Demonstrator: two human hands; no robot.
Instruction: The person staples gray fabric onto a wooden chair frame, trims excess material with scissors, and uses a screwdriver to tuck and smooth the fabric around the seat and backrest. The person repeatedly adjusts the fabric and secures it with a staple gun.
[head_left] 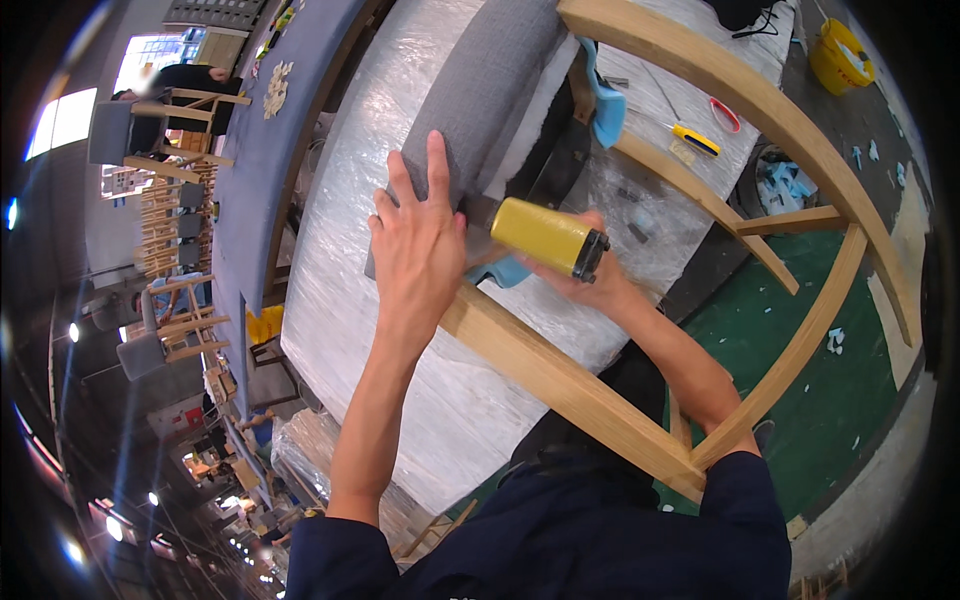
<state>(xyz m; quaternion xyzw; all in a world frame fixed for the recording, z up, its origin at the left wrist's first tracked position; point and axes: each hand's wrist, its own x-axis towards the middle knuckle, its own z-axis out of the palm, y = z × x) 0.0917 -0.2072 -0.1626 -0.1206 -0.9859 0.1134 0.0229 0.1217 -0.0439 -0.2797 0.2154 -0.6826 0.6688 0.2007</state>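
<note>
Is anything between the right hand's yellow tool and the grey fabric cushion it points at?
Nothing visible does. The right hand holds the yellow cylindrical tool with its nose at the grey fabric cushion, beside the left hand pressed flat on the fabric. The contact point itself is hidden.

Matt grey cloth cushion (pixel 480 90), smooth pale wood frame (pixel 560 375), glossy yellow plastic tool (pixel 548 237).

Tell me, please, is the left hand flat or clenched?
Flat: the left hand lies spread, fingers out, on the grey cushion.
</note>
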